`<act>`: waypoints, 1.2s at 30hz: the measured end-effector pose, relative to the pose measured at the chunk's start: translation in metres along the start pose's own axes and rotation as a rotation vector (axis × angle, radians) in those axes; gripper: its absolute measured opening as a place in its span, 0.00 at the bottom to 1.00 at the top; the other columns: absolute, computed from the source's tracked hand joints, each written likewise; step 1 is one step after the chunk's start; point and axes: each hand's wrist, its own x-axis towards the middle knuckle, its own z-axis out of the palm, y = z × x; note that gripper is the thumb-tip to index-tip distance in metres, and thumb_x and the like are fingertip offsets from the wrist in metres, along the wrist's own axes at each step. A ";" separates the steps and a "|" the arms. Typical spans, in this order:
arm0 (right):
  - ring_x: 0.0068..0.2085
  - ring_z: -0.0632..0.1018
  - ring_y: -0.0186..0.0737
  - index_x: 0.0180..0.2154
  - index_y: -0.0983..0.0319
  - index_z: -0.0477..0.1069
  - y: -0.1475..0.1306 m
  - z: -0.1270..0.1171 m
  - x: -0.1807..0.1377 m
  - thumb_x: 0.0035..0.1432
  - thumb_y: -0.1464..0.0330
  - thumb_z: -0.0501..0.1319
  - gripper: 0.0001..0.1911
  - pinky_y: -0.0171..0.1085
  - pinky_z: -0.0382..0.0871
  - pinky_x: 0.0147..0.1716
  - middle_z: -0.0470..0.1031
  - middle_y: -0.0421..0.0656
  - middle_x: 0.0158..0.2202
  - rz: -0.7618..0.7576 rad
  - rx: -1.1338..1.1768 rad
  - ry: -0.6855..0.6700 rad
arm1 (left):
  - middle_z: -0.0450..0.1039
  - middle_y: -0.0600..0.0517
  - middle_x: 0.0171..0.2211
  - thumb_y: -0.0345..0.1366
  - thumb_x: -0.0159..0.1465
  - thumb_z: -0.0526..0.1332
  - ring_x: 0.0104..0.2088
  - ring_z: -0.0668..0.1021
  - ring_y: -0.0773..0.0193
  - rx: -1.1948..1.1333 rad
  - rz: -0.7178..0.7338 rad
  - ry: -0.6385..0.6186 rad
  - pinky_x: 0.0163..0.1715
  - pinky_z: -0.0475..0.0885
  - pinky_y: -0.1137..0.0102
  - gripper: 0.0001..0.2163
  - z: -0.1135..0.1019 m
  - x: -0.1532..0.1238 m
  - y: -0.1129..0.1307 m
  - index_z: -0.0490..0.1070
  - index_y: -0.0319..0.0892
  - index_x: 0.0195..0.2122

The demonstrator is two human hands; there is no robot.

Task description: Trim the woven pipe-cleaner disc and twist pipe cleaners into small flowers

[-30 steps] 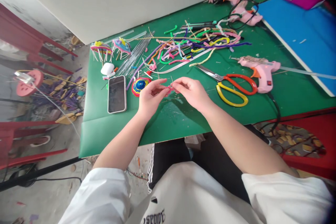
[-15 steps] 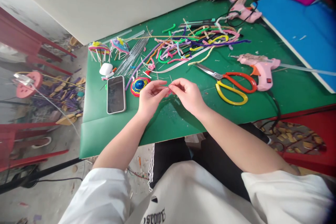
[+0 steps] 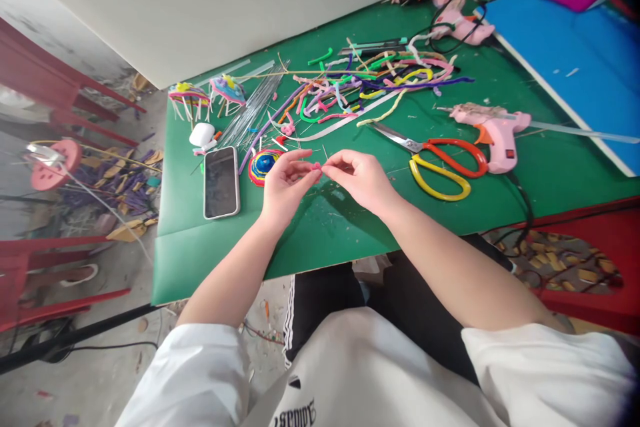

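A small pink piece of pipe cleaner [image 3: 317, 166] shows between the fingertips of both hands, above the green table [image 3: 240, 247]. My left hand [image 3: 284, 188] pinches it between thumb and finger, the other fingers curled loosely. From the other side, my right hand [image 3: 361, 180] has thumb and forefinger pressed together at the piece's end; its grip there is partly hidden. Just behind my left hand lies a round disc [image 3: 264, 164] of red, yellow and blue pipe cleaner. A thin wire [image 3: 325, 151] stands out above my right fingertips.
Scissors [image 3: 423, 147] and a pink glue gun [image 3: 495, 133] lie to the right. A phone [image 3: 221, 183] is at left. Behind are loose pipe cleaners [image 3: 345, 90], a bundle of wires [image 3: 257, 103] and two small umbrella shapes [image 3: 227, 88]. A blue board [image 3: 565, 60] covers the right.
The pink piece shows more clearly between my fingertips, and the hands have shifted slightly. The view has moved a little; the things on the table stay in place.
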 end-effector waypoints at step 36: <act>0.27 0.73 0.34 0.28 0.62 0.73 0.001 0.001 0.001 0.51 0.69 0.62 0.03 0.37 0.65 0.30 0.75 0.40 0.25 0.073 -0.046 -0.017 | 0.75 0.54 0.26 0.34 0.56 0.63 0.28 0.77 0.67 0.295 0.003 -0.088 0.29 0.72 0.72 0.04 -0.005 0.001 -0.001 0.72 0.40 0.31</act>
